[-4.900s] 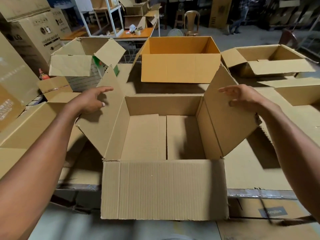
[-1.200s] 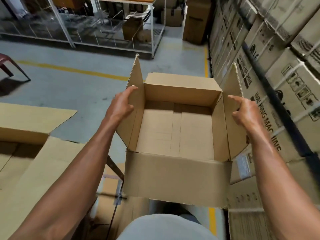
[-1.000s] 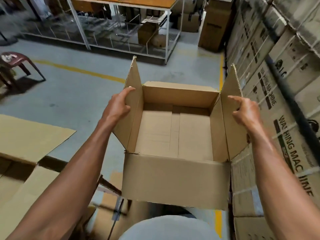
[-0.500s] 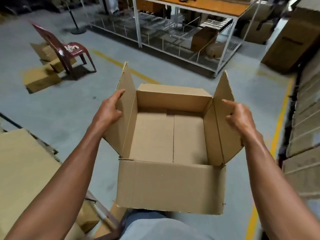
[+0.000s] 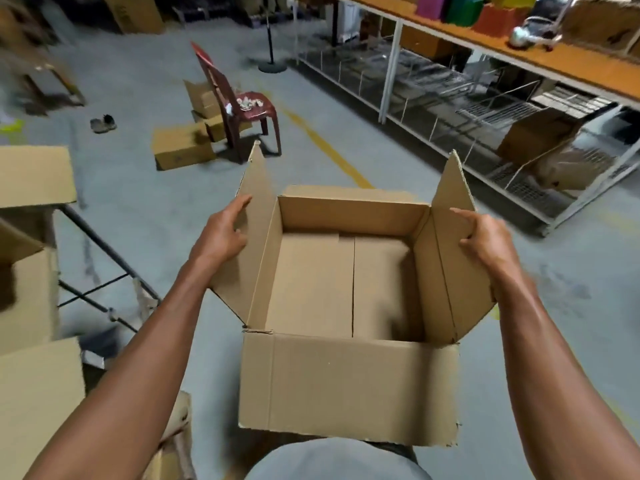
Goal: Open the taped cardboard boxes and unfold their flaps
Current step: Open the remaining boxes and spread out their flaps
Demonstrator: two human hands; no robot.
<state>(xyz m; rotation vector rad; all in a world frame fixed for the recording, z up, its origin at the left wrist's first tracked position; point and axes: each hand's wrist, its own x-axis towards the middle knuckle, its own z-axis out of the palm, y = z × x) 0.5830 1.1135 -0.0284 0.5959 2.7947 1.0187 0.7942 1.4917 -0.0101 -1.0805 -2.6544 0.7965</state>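
Box (image 5: 346,382) swung from stacked cartons toward chair (image 5: 242,109), both hands (image 5: 221,233) on flaps.

left hand's (image 5: 221,233) fingertips hidden behind box (image 5: 346,379) flap, box underside unseen, shelf (image 5: 540,60) items blurred, left-edge cartons (image 5: 31,174) cut off

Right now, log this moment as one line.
open box carried, empty | left hand grips left flap | right hand grips right flap

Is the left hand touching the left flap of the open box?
Touching. In the head view the left hand grips the left flap of the box, thumb over its outer face.
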